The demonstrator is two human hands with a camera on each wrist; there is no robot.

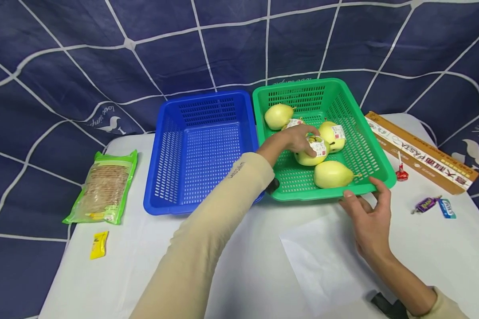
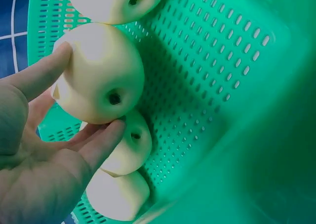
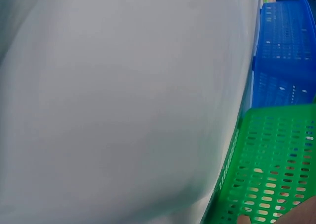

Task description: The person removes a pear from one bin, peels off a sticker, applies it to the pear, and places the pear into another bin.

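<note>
A yellow pear with a white label lies in the middle of the green basket, and the left hand grips it from above, thumb on one side and fingers curled round the other; the left wrist view shows the same pear pinched between thumb and fingers. Four more pears lie close around it in the basket: one at the far left, one mostly hidden behind the hand, one labelled just to the right, and one near the front wall.

The right hand rests at the near rim of the green basket, fingers relaxed and spread, the fingertips touching the rim and holding nothing.

A blue basket stands just left of the green one, touching it. Both sit on a white table. A packet of biscuits and a small yellow sachet lie well to the left. On the right lie a long pasta box, a red lollipop and two wrapped sweets. A sheet of white paper lies near the right hand.
</note>
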